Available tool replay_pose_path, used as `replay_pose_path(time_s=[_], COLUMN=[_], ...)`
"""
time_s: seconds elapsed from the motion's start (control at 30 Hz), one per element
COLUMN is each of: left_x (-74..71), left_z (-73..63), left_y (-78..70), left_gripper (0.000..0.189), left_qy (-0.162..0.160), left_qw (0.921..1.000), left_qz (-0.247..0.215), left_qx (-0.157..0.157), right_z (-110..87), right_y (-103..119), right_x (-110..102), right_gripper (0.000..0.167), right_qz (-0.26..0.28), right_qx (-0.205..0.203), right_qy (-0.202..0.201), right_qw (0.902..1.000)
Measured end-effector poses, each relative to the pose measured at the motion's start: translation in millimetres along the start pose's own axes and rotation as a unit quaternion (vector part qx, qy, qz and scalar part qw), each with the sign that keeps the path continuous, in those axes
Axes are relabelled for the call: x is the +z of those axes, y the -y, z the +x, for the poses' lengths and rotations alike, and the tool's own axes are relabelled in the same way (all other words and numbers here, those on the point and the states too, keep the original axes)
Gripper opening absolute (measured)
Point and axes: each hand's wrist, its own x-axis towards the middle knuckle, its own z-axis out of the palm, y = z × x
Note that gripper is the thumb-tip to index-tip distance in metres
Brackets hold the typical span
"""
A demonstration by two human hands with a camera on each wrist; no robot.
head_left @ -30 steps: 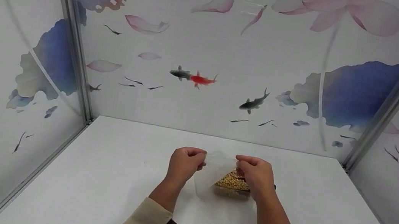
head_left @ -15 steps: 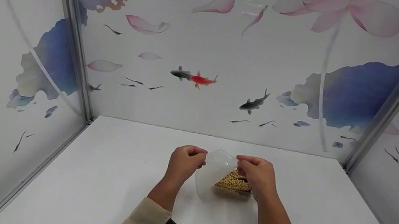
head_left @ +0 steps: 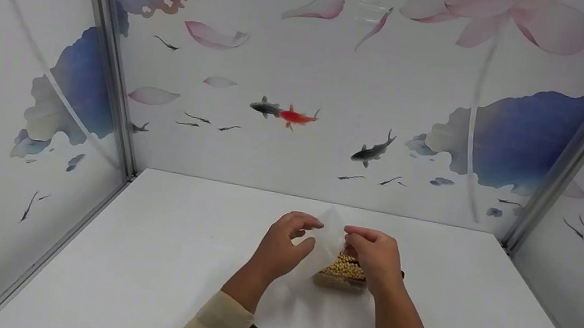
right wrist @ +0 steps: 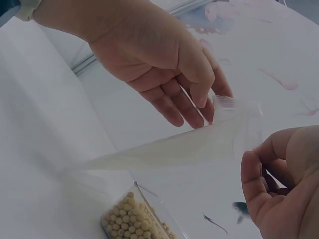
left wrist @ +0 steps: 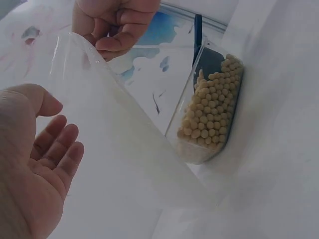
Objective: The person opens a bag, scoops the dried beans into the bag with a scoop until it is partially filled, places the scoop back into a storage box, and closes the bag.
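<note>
My right hand (head_left: 374,257) pinches the upper right edge of a translucent plastic bag (head_left: 328,242), which hangs tall and narrow above the table. Against the bag's left side is my left hand (head_left: 286,247), with thumb and fingers parted and nothing gripped between them. Its fingertips seem to touch the plastic in the right wrist view. A clear box (head_left: 339,284) stands just behind the bag, partly hidden by my right hand. Inside it lie round, pale yellow soybeans (left wrist: 212,112) and a dark scoop-like piece (left wrist: 209,62).
Box and bag are on a white table (head_left: 173,250). White panels printed with lotus flowers and fish, such as the back panel (head_left: 291,169), enclose it on three sides. Grey metal posts (head_left: 114,59) stand at the corners.
My left hand has let go of the bag's left edge and moved right, its fingers parting. The bag has narrowed and its top has risen. The right hand keeps its pinch.
</note>
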Motion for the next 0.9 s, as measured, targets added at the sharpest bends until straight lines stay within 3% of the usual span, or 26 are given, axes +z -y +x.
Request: replay_pose_path(time_s=[0.13, 0.27, 0.5, 0.7, 0.9], left_x=[1.5, 3.5, 8.2, 9.4, 7.9], left_z=[-0.5, 0.2, 0.5, -0.1, -0.2], left_y=[4.1, 8.2, 12.3, 13.0, 19.2], left_gripper=[0.016, 0.012, 0.019, 0.030, 0.028], left_qy=[0.002, 0.001, 0.012, 0.013, 0.007], left_qw=[0.9995, 0.9996, 0.9990, 0.9991, 0.9990], left_qz=[0.020, 0.008, -0.029, -0.028, -0.023], left_qx=[0.022, 0.027, 0.032, 0.030, 0.039], right_z=[1.0, 1.3, 0.7, 1.0, 0.2], right_y=[-0.7, -1.5, -2.1, -0.9, -1.1], right_x=[0.4, 1.7, 4.2, 6.1, 1.2], right_gripper=[0.024, 0.024, 0.023, 0.024, 0.026], right_qz=[-0.003, -0.009, -0.004, 0.015, 0.015], right_qx=[-0.002, -0.003, -0.011, -0.009, -0.017], right_qy=[0.004, 0.002, 0.005, 0.012, 0.009], right_qw=[1.0000, 0.9999, 0.9999, 0.9998, 0.9997])
